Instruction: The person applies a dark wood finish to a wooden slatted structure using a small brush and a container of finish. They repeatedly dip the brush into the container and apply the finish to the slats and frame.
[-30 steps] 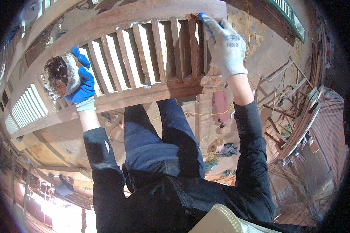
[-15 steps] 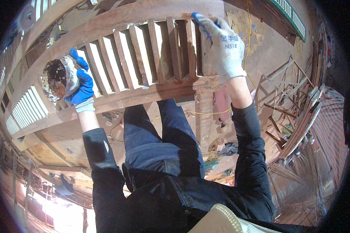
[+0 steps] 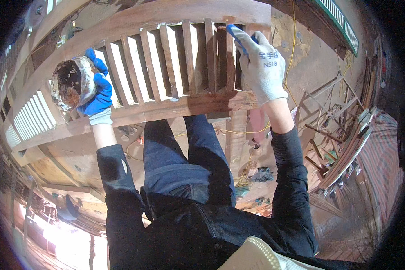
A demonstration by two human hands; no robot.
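My left hand [image 3: 99, 92], in a white work glove with blue coating, grips a round pot [image 3: 86, 87] from its right side. The pot is crusted in white and brown, its inside dark and rust-brown. Below both hands runs a wooden panel [image 3: 184, 105] with slanted slats [image 3: 191, 58] between two long rails. At the panel's right end, my gloved right hand [image 3: 261, 67] is closed, its index finger reaching to the upper rail beside the last slats. What its fingers hold, if anything, is hidden. A darker brown patch [image 3: 231, 20] marks the rail by the fingertip.
A yellow cord [image 3: 294, 49] runs along the floor at the right. Beyond it stand a thin wooden frame [image 3: 328, 103] and a striped cloth [image 3: 380, 153]. A green-edged slatted piece [image 3: 339, 24] lies at the upper right. More slats [image 3: 31, 117] show at the left.
The panel appears slightly shifted up and right in the picture. My right fingertip has moved slightly down from the upper rail's edge. My left hand keeps its hold on the pot.
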